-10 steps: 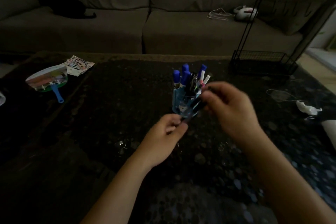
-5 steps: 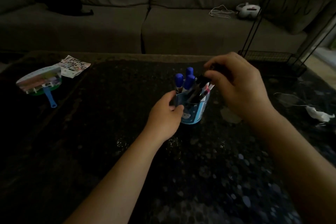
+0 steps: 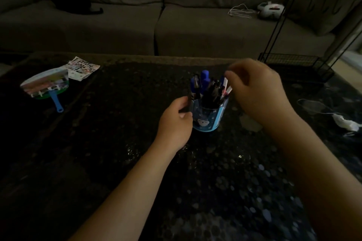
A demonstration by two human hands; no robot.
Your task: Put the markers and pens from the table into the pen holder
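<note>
One blue pen holder stands upright at the centre of the dark tabletop, its markers and pens pointing up, leaning slightly; exact count unclear. Left hand pinches a dark pen beside the holder's left wall. Right hand hovers just right of the tips, its fingers loosely curled, empty.

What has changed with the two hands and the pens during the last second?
The right hand lifted a dark pen from in front of the pen holder into it and now hovers beside the pens, apparently empty. The left hand moved up to the holder's left side and holds a dark pen there. The hand fan stayed put.
</note>
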